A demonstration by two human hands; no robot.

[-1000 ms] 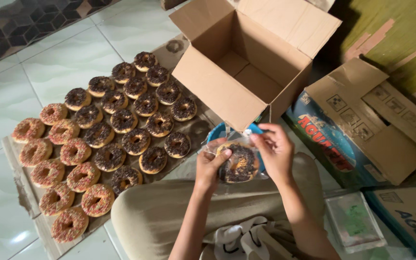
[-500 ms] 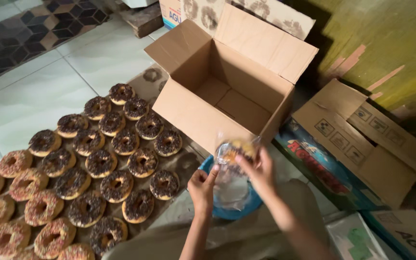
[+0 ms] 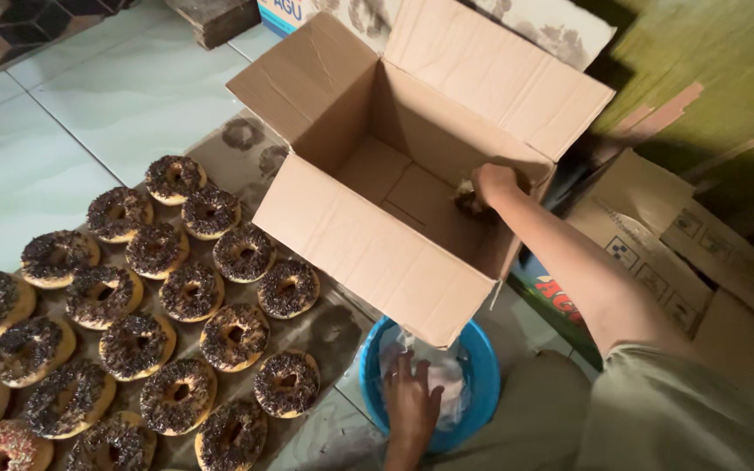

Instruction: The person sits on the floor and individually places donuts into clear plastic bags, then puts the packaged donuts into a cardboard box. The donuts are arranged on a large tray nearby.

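Head view: The right hand (image 3: 492,183) reaches into the open cardboard box (image 3: 368,244), low against its right inner wall. Its fingers are closed around a wrapped doughnut (image 3: 467,202), which sits just above the box floor; the item is dark and partly hidden by the hand. The left hand (image 3: 412,401) rests in the blue bowl (image 3: 482,366), just in front of the box's near flap. Its fingers are spread apart and lie flat on the clear plastic bags (image 3: 442,379) that fill the bowl. To the left, chocolate-sprinkled doughnuts (image 3: 185,288) lie in rows on a cardboard sheet (image 3: 333,327) on the tiled floor (image 3: 63,113). More flattened and open cartons (image 3: 700,253) stand to the right.
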